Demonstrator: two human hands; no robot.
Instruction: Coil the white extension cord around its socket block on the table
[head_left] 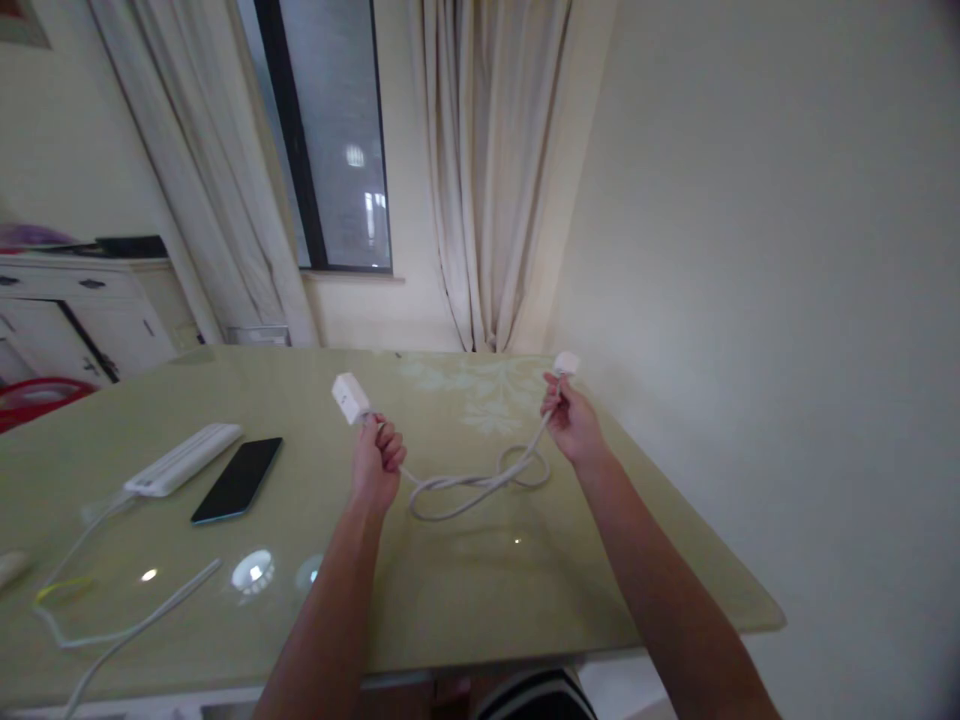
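Note:
My left hand (377,462) is closed around one end of a white cable (472,484), just below a white boxy adapter (350,398) that sticks up from my fist. My right hand (571,418) pinches the cable's other end, with a small white plug (566,363) showing above my fingers. Both hands are raised a little over the pale green glass table (480,600). Between them the cable sags and lies in loose loops on the tabletop.
A white power strip (184,458) and a dark phone (238,479) lie to the left, with the strip's cord (112,630) trailing toward the near edge. A cream wall runs along the right. Curtains (487,170), a window and a white cabinet (75,310) stand behind.

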